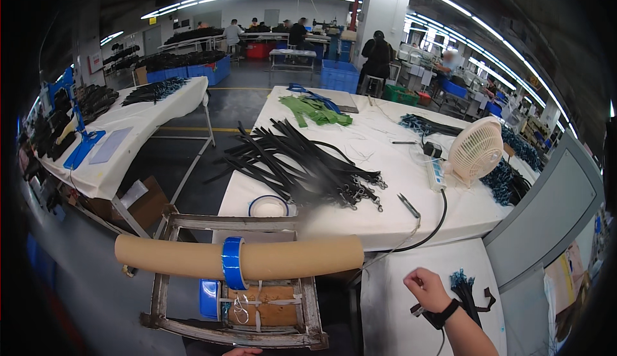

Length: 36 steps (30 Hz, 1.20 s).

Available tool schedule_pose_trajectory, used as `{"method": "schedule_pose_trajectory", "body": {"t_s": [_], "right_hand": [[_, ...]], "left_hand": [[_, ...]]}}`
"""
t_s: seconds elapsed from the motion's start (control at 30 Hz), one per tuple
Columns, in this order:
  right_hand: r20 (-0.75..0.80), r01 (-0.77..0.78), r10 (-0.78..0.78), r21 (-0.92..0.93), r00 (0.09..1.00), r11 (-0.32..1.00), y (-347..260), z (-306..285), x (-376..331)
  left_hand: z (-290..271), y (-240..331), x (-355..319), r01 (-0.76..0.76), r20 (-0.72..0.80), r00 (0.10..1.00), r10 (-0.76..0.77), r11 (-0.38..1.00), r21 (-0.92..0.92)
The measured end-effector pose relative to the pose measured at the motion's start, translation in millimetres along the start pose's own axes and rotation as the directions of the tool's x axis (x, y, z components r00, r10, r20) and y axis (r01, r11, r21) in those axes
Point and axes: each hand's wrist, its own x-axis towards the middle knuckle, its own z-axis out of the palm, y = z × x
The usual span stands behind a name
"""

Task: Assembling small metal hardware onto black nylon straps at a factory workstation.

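My right hand point(427, 290) is over the white side table at the lower right, its fingers curled closed. Whatever it may hold does not show. A dark band circles that wrist. Just right of it lies a bundle of black straps point(467, 292) with blue-wrapped ends. Only a sliver of my left hand point(243, 351) shows at the bottom edge, below a worn metal frame point(241, 342); its fingers cannot be read. Across the frame rests a brown cardboard tube point(302, 257) with a roll of blue tape point(232, 263) around it.
On the big white table point(308, 223) lie black straps with metal clips point(302, 163), green strips point(315, 109), a tape roll point(268, 208), snips point(409, 206), a power strip point(436, 174) and a fan point(475, 150). A grey panel point(546, 195) stands at right. People sit farther back.
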Motion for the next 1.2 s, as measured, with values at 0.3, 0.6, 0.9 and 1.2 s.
{"method": "schedule_pose_trajectory", "body": {"t_s": [0.3, 0.6, 0.9, 1.2], "right_hand": [[-0.145, 0.424, -0.511, -0.396, 0.847, 0.814, -66, 98, 189], [-0.168, 0.227, -0.357, -0.517, 0.919, 0.826, -54, 117, 214], [-0.516, 0.269, -0.273, -0.083, 0.812, 0.959, -38, 63, 137], [-0.72, 0.552, -0.29, 0.153, 0.63, 0.82, -79, -135, -110]], "left_hand": [[-11, 1, 5, 0.005, -0.058, 0.998, -0.006, 1.0, -0.02], [-16, 10, -3, 0.013, -0.121, 0.993, -0.013, 1.0, 0.002], [-6, 10, -8, -0.081, -0.034, 0.996, 0.08, 0.996, -0.046], [0, 21, -19, -0.094, 0.002, 0.996, 0.094, 0.995, -0.02]]}}
